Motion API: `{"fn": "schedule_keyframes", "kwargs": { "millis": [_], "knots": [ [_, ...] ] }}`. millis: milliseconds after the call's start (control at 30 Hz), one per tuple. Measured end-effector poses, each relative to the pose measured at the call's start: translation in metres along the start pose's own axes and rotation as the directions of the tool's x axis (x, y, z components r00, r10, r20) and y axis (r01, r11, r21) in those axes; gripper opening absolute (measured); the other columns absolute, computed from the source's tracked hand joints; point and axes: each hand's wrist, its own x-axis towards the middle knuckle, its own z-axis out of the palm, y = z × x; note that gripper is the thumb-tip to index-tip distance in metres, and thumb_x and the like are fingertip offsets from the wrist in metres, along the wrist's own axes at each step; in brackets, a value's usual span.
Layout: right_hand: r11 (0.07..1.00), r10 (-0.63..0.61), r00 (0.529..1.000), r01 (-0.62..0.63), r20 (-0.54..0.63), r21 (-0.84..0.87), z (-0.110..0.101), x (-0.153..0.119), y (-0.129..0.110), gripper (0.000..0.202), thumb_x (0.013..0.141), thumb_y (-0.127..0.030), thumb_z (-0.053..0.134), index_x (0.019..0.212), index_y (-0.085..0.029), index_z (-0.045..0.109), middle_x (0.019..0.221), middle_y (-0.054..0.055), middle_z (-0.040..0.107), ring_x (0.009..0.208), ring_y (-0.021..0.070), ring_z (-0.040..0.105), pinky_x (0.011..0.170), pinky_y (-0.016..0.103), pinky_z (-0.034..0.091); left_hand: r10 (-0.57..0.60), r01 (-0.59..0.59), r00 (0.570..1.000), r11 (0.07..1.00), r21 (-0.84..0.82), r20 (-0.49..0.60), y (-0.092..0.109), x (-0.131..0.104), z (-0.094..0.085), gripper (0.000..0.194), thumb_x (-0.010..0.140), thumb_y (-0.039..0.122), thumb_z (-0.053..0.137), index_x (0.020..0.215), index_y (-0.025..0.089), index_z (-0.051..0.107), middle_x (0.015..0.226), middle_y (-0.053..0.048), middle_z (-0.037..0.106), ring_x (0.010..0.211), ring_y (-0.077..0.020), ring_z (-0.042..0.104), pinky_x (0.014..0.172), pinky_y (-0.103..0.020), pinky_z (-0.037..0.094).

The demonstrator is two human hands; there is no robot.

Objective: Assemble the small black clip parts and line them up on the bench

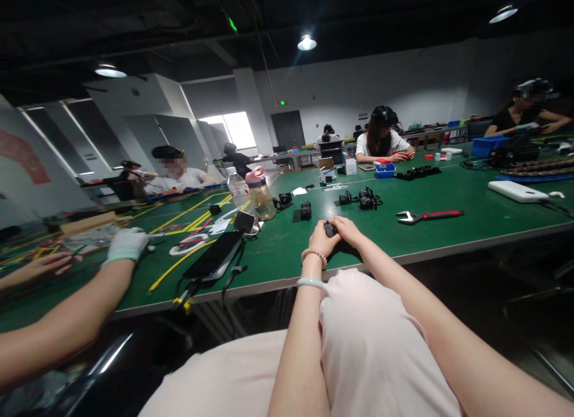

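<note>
My left hand (321,241), with a beaded bracelet and a pale bangle at its wrist, is closed on a small black part (330,229) at the table's front edge. From the other side, the fingers of my right hand (348,231) are closed on the same part. Its exact kind is too small to make out, and my fingers cover much of it. Just beyond my hands lie similar-looking black parts, one with thin strips (303,211) and a cluster (366,199) further right. An adjustable wrench (429,216) with a red and black handle lies to the right.
A green table (484,240) stretches ahead. A phone (215,255), a yellow cable (177,266) and a drinking bottle (261,195) are on the left. Close by, a co-worker's gloved hand (127,244) reaches over the table. A white power bank (517,191) and a blue bin (385,170) are rightward.
</note>
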Motion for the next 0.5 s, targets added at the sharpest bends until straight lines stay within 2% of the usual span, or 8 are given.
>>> {"fn": "schedule_keyframes", "kwargs": {
  "millis": [100, 267, 500],
  "knots": [
    [0.996, -0.01, 1.0, 0.008, -0.025, -0.085, -0.003, 0.001, 0.002, 0.023, 0.069, -0.032, 0.035, 0.054, -0.017, 0.043, 0.058, -0.002, 0.047, 0.059, 0.0107, 0.041, 0.054, 0.021, 0.028, -0.034, 0.034, 0.999, 0.999, -0.034, 0.005, -0.004, 0.002, 0.008, 0.056, 0.058, 0.036, 0.064, 0.106, 0.017, 0.042, 0.095, -0.009, 0.055, 0.079, -0.0162, 0.054, 0.069, -0.028, 0.04],
    [0.993, -0.038, 0.997, 0.029, -0.068, -0.119, -0.005, 0.002, 0.007, 0.021, 0.068, -0.031, 0.035, 0.054, -0.018, 0.042, 0.055, -0.003, 0.045, 0.058, 0.0109, 0.041, 0.054, 0.021, 0.028, -0.06, 0.06, 0.998, 0.997, -0.051, -0.001, -0.008, 0.005, 0.018, 0.055, 0.058, 0.032, 0.063, 0.108, 0.02, 0.041, 0.094, -0.006, 0.056, 0.078, -0.0147, 0.054, 0.07, -0.027, 0.04],
    [0.992, -0.041, 0.995, 0.029, -0.095, -0.127, -0.006, 0.0, 0.011, 0.024, 0.07, -0.037, 0.036, 0.056, -0.019, 0.044, 0.057, -0.003, 0.048, 0.059, 0.0117, 0.043, 0.056, 0.021, 0.03, -0.039, 0.039, 0.999, 0.998, -0.04, -0.008, -0.002, 0.005, 0.018, 0.051, 0.059, 0.033, 0.062, 0.105, 0.02, 0.043, 0.094, -0.005, 0.056, 0.078, -0.0148, 0.054, 0.068, -0.026, 0.042]
  ]
}}
